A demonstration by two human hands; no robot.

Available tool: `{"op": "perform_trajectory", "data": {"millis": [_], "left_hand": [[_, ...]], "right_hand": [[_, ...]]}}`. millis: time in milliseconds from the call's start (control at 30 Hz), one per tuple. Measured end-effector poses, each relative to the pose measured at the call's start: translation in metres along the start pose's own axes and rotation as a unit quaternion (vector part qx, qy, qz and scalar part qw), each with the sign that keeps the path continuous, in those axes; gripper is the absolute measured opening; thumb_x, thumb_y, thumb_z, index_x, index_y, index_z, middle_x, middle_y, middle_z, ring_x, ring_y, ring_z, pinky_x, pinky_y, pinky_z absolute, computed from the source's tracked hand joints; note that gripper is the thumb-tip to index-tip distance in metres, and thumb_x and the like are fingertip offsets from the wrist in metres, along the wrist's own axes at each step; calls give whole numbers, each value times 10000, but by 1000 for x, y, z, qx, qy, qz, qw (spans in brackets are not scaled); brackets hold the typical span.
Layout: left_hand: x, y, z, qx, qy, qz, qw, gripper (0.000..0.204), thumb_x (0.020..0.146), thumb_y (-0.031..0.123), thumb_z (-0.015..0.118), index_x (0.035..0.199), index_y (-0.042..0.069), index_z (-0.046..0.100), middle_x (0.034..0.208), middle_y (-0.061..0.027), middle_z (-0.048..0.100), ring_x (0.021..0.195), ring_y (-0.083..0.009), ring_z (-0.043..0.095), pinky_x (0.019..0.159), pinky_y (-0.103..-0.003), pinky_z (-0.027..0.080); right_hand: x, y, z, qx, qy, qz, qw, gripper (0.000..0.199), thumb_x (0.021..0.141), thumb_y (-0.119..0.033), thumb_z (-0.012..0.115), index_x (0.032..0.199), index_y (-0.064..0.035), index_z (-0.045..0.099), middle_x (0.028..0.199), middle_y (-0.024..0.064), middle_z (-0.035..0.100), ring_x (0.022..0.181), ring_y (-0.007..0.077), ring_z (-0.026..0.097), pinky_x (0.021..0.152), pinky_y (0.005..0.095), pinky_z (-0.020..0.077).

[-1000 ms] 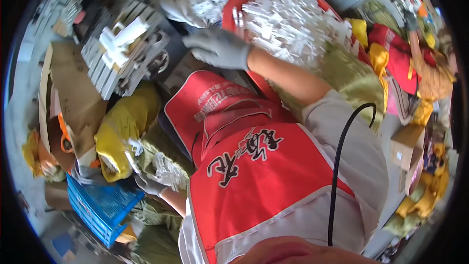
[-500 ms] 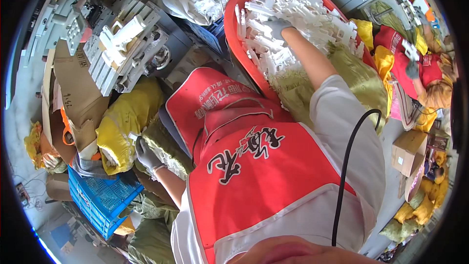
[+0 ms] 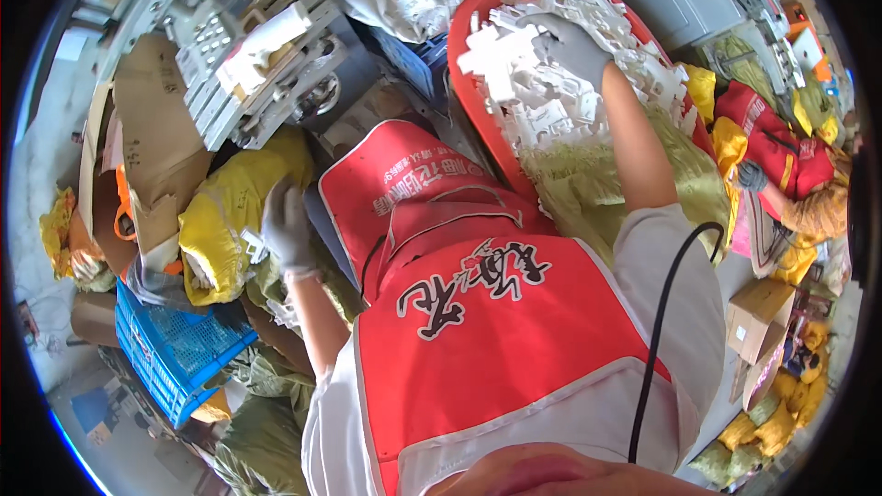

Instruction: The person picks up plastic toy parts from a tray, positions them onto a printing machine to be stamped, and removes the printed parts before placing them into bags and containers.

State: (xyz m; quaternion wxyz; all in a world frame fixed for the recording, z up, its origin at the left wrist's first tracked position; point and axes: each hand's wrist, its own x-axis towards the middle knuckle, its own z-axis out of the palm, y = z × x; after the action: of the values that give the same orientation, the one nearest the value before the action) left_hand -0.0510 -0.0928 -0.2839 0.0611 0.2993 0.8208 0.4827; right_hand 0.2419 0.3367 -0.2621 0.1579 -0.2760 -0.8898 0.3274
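My right hand [image 3: 574, 50], in a grey glove, is over a red tub [image 3: 466, 32] heaped with white plastic pieces [image 3: 560, 115]. Its fingers bend around some bright white pieces [image 3: 496, 64] at the tub's left side; the exact grip is partly hidden. On the left, my gloved left hand [image 3: 289, 225] is raised with its fingers stretched out, somewhat blurred. A small white piece [image 3: 253, 244] shows just beside its thumb side, in front of a yellow sack [image 3: 225, 207]; I cannot tell whether they touch.
Slatted machinery [image 3: 266, 64] stands at the upper left above an open cardboard box [image 3: 161, 142]. A blue plastic crate [image 3: 179, 349] is at the lower left. A green woven sack [image 3: 625, 184] lies over the tub's near end. Another person's gloved hand [image 3: 751, 176] appears at the right.
My right hand has lifted and shifted right over the pile. My left hand has moved up, its fingers now extended, and the small white piece is beside it rather than at its fingertips.
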Motion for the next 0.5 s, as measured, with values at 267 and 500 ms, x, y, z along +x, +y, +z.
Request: {"op": "perform_trajectory", "data": {"millis": [267,500], "left_hand": [[14,106,96,-337,-271,-91,897,253,883,117,613,1108,4,597,969,2,625,856,-72,550,766,-220,447],[16,124,93,-427,-169,-57,887,235,911,154,585,1079,-11,588,905,-1,617,780,-59,543,694,-214,458]], "right_hand": [[-2,-139,66,145,42,-165,975,460,816,-79,618,1261,-76,505,1164,118,559,976,255,571,830,329,471],[-45,-168,124,17,100,-194,976,671,756,-134,694,1330,-31,361,1169,234,481,1065,404,495,904,446,419]]}}
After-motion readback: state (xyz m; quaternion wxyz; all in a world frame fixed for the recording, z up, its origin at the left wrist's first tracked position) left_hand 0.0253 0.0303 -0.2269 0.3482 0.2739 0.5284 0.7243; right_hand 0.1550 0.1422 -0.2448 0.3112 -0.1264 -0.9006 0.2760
